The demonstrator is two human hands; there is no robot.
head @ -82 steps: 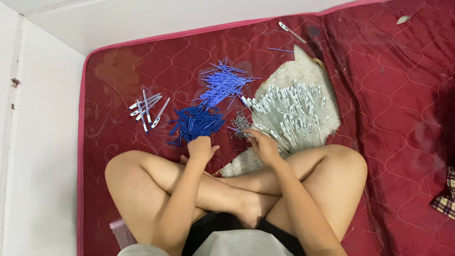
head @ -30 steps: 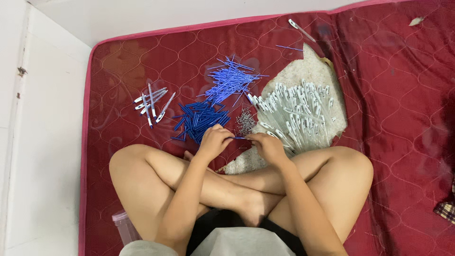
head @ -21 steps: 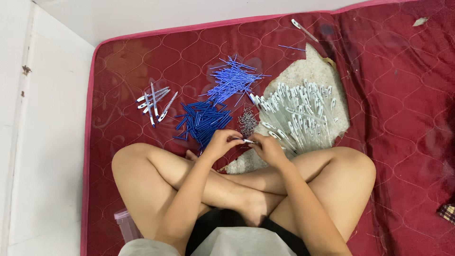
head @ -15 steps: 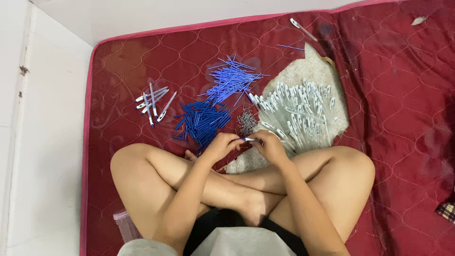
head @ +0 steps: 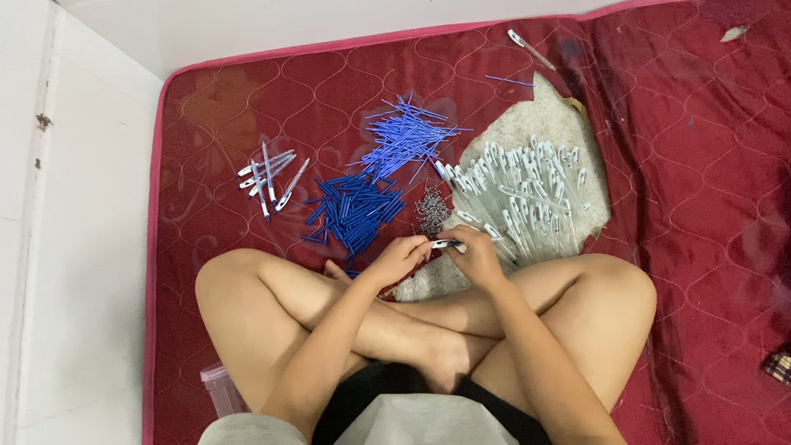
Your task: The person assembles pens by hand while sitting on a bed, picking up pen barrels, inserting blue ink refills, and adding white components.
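Red quilted mattress [head: 700,165] fills view, person cross-legged on it. Grey cloth [head: 527,124] carries clear pen barrels [head: 527,194]. Beside it: thin blue refills [head: 404,136], blue caps [head: 354,214], small springs heap [head: 431,213], a few finished pens [head: 268,173] at far left. Left hand [head: 400,259] and right hand [head: 474,255] meet above the knees, fingers of both pinched shut on one pen part [head: 445,244] between them, just below the springs.

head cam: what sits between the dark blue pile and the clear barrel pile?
In the head view, a small heap of tiny grey springs lies on the red mattress between the dark blue pile and the clear barrel pile.
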